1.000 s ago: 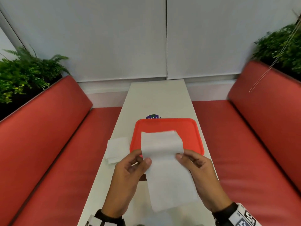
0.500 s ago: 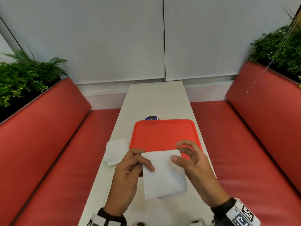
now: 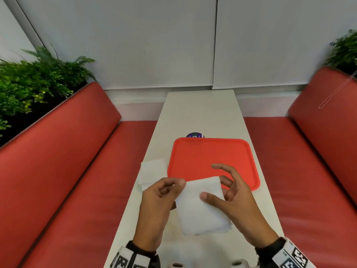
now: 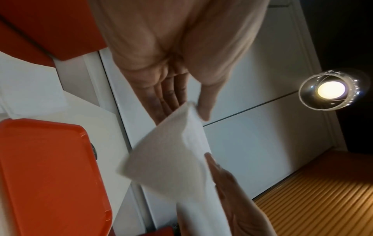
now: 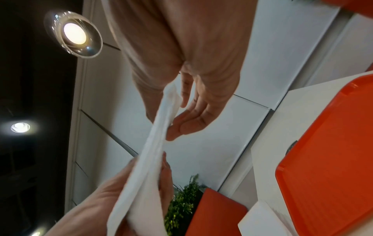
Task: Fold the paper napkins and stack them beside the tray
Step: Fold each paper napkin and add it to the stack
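Napkin (image 3: pixel 201 206) folded over, we hold it in the air above the near end of the table (image 3: pixel 201 113), our left hand (image 3: pixel 160 200) pinching its left corner and our right hand (image 3: pixel 231 198) pressing thumb against fingers on the right edge, likely to keep the layers square. Beyond lies the tray (image 3: pixel 212 149); just left of it, the folded stack (image 3: pixel 153 172) sits close to the table's edge, so placement needs care.

Napkin (image 3: pixel 201 206) folded in half since 1 s ago; right hand (image 3: pixel 234 202) fingers now spread.
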